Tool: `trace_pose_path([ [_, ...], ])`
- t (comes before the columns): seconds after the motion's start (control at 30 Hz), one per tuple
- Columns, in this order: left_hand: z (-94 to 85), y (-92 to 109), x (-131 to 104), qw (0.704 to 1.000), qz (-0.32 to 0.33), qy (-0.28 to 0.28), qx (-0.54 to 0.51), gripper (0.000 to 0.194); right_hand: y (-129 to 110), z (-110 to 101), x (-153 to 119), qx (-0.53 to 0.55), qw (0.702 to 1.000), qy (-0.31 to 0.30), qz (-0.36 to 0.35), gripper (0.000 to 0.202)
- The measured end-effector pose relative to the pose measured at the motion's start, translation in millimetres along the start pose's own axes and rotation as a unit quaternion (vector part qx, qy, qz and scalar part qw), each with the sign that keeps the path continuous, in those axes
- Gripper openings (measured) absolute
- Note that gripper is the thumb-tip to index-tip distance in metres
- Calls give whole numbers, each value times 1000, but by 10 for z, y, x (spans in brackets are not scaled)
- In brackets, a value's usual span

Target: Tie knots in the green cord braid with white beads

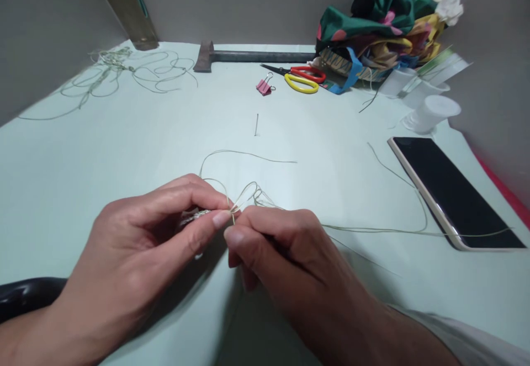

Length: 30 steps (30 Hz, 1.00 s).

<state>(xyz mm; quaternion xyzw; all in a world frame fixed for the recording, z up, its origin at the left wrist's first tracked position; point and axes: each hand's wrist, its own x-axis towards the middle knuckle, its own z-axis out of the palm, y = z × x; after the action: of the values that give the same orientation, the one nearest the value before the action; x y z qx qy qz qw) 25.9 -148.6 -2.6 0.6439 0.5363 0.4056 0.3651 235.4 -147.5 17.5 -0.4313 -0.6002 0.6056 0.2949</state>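
Lying between both pinching hands [136, 244] [285, 255]: green cord [234, 210].

The head camera looks forward and down across the table [331, 139].

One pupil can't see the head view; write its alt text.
A person's left hand and right hand pinch thin green cords over a mint tabletop. Beyond lie a pink metal binder clip, scissors with red and yellow handles and a dark-handled hammer; rightward, a black-screened phone.
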Motion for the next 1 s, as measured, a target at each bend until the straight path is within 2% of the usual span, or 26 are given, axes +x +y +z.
trace_pose_path([
  [0.23, 6, 14, -43, 999, 36, -16, 31, 16, 56, 30, 17, 73, 997, -30, -8, 44],
  [0.5, 17, 51, -46, 999, 24, -23, 28, 22, 120, 39, -5, 48, 996, -49, -55, 43],
  [0.6, 21, 79, 14, 999, 17, -22, 23, 22, 100, 9, 56, -2, 996, -54, -67, 42],
  [0.67, 6, 95, 67, 999, 12, -47, 10, 21, 65, -23, 82, -50, 995, -41, -72, 40],
  [0.8, -38, 90, 111, 996, -4, -85, -30, 20, -56, -124, 26, -151, 984, -68, -61, 40],
  [0.83, -47, 79, 102, 995, -13, -88, -43, 19, -90, -156, -3, -167, 982, -53, -67, 41],
  [0.9, -63, 55, 73, 992, -45, -104, -59, 20, -147, -219, -52, -192, 975, 28, -111, 36],
  [0.97, -78, 35, 47, 988, -73, -127, -53, 23, -177, -273, -67, -221, 956, 105, -162, 22],
  [1.0, -84, 27, 39, 987, -78, -135, -48, 24, -179, -295, -59, -238, 948, 119, -175, 16],
])
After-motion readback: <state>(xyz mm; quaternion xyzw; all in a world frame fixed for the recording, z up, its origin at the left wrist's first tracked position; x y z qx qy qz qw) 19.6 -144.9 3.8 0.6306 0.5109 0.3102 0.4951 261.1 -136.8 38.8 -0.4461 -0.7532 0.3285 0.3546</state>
